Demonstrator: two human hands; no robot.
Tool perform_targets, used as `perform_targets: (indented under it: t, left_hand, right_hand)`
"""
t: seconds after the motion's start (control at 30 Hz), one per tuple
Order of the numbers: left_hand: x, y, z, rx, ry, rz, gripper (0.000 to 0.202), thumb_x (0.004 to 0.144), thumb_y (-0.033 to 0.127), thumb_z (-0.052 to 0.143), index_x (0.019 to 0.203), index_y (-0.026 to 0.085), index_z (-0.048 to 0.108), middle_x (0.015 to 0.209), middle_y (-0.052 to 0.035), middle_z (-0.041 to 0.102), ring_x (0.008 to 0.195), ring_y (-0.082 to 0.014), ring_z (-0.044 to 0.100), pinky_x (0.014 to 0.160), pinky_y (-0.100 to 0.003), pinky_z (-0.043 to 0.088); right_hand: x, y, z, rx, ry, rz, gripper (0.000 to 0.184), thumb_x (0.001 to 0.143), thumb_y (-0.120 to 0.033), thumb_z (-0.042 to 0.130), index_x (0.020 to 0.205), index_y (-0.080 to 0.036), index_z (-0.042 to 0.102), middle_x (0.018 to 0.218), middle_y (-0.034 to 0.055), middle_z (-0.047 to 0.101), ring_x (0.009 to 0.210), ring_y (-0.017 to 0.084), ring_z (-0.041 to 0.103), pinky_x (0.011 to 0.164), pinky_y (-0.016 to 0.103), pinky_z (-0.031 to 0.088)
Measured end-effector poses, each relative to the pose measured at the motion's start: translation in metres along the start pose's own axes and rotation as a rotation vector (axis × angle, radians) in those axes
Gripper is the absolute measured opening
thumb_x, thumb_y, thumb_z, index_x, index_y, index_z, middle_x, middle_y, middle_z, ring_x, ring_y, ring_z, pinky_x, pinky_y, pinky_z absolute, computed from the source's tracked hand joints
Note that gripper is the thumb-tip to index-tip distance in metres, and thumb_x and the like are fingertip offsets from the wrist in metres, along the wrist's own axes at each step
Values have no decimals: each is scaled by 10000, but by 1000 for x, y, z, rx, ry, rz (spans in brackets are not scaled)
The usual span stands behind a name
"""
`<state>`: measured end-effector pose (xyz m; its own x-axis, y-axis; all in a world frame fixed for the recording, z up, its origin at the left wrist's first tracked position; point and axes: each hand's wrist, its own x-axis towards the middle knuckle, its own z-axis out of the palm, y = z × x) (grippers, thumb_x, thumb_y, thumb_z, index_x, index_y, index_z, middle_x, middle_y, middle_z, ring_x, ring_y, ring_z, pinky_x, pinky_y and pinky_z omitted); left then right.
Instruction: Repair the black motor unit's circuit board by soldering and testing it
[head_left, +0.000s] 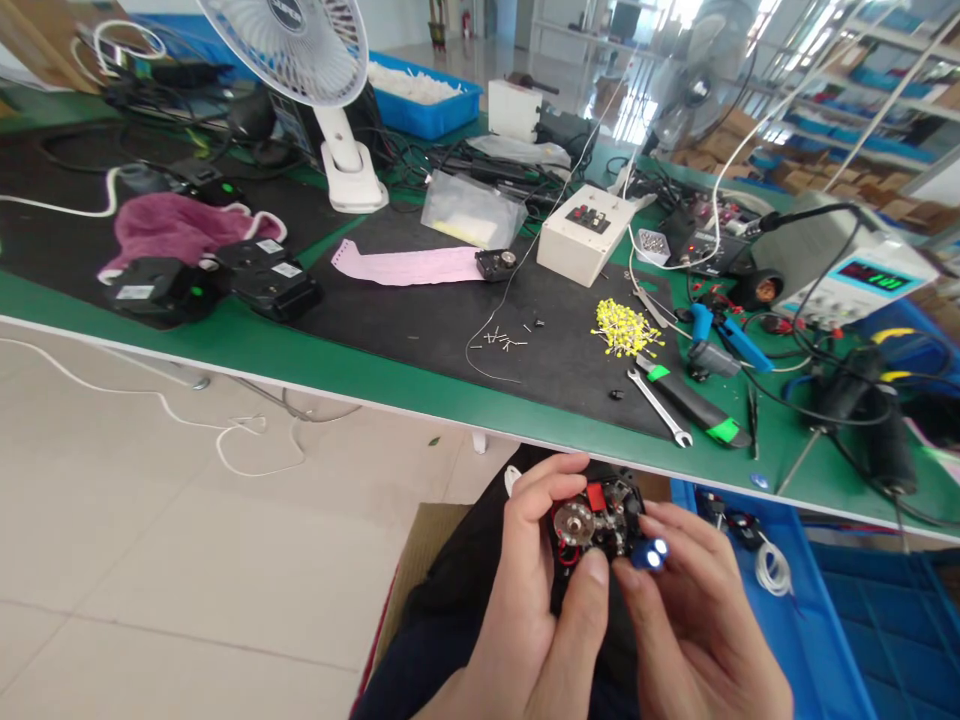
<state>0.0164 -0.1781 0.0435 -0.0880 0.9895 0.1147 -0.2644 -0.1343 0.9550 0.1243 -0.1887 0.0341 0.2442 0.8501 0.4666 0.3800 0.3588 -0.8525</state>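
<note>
Over my lap, just below the bench edge, both hands hold a small open electronic device (611, 518). Its inside shows a round metal disc, a red part, wires and a circuit board. My left hand (540, 570) is wrapped round its left side, with the thumb across the lower edge. At the right side, my right hand (697, 600) pinches the device beside a small blue part with two bright white lights (651, 555). The fingers hide most of the casing.
On the bench lie loose screws (504, 340), yellow-capped parts (624, 328), a wrench (660, 408), a utility knife (694, 402) and blue-handled pliers (727, 335). A fan (349, 170), a white box (581, 235) and a power supply (847, 260) stand behind. A blue bin (806, 610) sits lower right.
</note>
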Motion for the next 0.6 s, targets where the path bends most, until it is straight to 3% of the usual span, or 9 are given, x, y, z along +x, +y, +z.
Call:
perform_targets:
  t: [0.17, 0.3, 0.5, 0.6]
  left_hand:
    - [4, 0, -12, 77, -107, 41, 387, 1048, 249, 529, 1430, 304, 501, 1584, -115, 475, 1490, -322, 465, 1193, -527, 462]
    - [5, 3, -25, 238, -210, 51, 444, 1065, 221, 474, 1496, 325, 467, 1625, -97, 468, 1479, -310, 506, 1189, -522, 491]
    - [6, 0, -33, 640, -277, 212, 543, 1034, 158, 531, 1550, 269, 405, 1654, -97, 456, 1488, -227, 506, 1188, -347, 501]
    - [7, -4, -32, 732, -226, 333, 560, 1016, 128, 560, 1546, 231, 413, 1614, -103, 515, 1451, -189, 548, 1170, -261, 492]
  right_hand:
    - [4, 2, -4, 72, 11, 91, 345, 936, -101, 710, 1238, -265, 726, 1280, 91, 619, 1162, 187, 646, 934, 263, 597]
    - [2, 8, -6, 231, 5, 313, 353, 945, -189, 742, 1281, -292, 700, 1348, 94, 620, 1253, 217, 628, 1036, 339, 579]
    - [0, 7, -4, 506, -7, 596, 399, 921, -265, 803, 1281, -299, 636, 1362, 89, 629, 1212, 221, 673, 1012, 324, 587]
    - [5, 4, -2, 604, -65, 665, 386, 936, -268, 785, 1271, -316, 599, 1298, 62, 656, 1159, 202, 694, 1013, 340, 591]
